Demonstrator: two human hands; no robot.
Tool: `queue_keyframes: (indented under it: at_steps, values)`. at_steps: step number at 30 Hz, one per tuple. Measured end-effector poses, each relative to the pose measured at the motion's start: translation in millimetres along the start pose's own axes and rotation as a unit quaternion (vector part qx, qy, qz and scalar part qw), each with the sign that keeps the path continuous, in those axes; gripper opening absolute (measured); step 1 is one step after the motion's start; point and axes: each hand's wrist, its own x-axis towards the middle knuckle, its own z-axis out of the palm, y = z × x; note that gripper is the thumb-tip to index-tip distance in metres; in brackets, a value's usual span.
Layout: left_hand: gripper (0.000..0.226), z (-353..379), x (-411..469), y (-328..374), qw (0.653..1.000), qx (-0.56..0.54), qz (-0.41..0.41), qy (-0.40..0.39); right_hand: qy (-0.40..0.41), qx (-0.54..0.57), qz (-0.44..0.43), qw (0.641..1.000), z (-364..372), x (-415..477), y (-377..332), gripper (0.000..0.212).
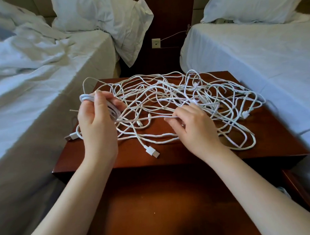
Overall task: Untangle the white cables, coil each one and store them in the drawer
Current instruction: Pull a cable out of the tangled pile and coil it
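Observation:
A tangle of several white cables (194, 96) sprawls over the top of the brown nightstand (102, 160). My left hand (94, 119) grips a partly wound coil of white cable (85, 98), raised over the stand's left side. A straight run of that cable (147, 118) stretches rightward to my right hand (193, 126), which pinches it between thumb and fingers. Loose USB plugs lie at the front (152, 152) and at the left edge (71, 137). Below me the open drawer (174, 203) shows its brown floor.
Two beds with white sheets flank the nightstand, the left bed (30, 85) with a rumpled duvet, the right bed (255, 56) smooth. Pillows (108, 15) lean at the headboard. A wall socket (156, 43) with a thin cord sits behind the stand.

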Motion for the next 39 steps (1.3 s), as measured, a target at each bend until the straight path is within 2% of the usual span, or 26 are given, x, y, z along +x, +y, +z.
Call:
queue_keyframes:
  at_steps: [2,5,7,12,17,20,23,25,28,31,35,39]
  values:
    - [0.033,-1.5,0.1,-2.0,0.994,0.106,0.026,0.006,0.004,-0.004,-0.012,1.0,0.9,1.1,2.4,0.037]
    - [0.039,-1.6,-0.5,-8.9,0.959,0.271,0.077,-0.01,0.009,-0.003,-0.026,1.0,2.3,1.2,0.2,0.038]
    - [0.039,-5.5,3.0,-16.2,0.935,0.332,0.117,-0.033,0.02,-0.011,-0.04,0.999,0.4,2.5,-1.4,0.039]
    - [0.04,-9.5,0.0,-31.8,0.865,0.431,0.21,-0.151,0.067,-0.029,-0.063,0.995,-2.6,3.2,0.6,0.038]
    - [0.044,-2.9,-8.4,-26.4,0.85,0.462,0.134,-0.214,0.119,0.005,-0.087,0.989,-6.9,4.1,-1.4,0.036]
    - [0.047,4.2,-14.1,-15.6,0.869,0.425,0.063,-0.245,0.138,0.008,-0.098,0.985,-8.7,6.1,-0.7,0.036]
    - [0.055,9.8,-17.8,-5.2,0.881,0.346,-0.043,-0.321,0.141,0.006,-0.098,0.985,-9.9,7.8,3.8,0.037]
    - [0.055,10.9,-18.2,-0.9,0.871,0.287,-0.134,-0.375,0.14,0.01,-0.1,0.985,-10.3,8.7,5.0,0.037]
    - [0.052,6.7,-15.4,2.1,0.831,0.193,-0.23,-0.469,0.127,0.024,-0.106,0.986,-10.4,9.7,5.3,0.041]
    - [0.046,2.3,-13.3,4.0,0.804,0.101,-0.261,-0.525,0.086,0.058,-0.104,0.989,-9.4,10.1,5.3,0.043]
    - [0.04,2.7,-16.1,5.8,0.79,-0.012,-0.278,-0.546,0.02,0.107,-0.086,0.99,-5.1,6.1,0.0,0.035]
    - [0.035,2.3,-15.3,8.6,0.786,-0.033,-0.286,-0.547,0.016,0.117,-0.077,0.99,-4.7,4.0,-6.8,0.033]
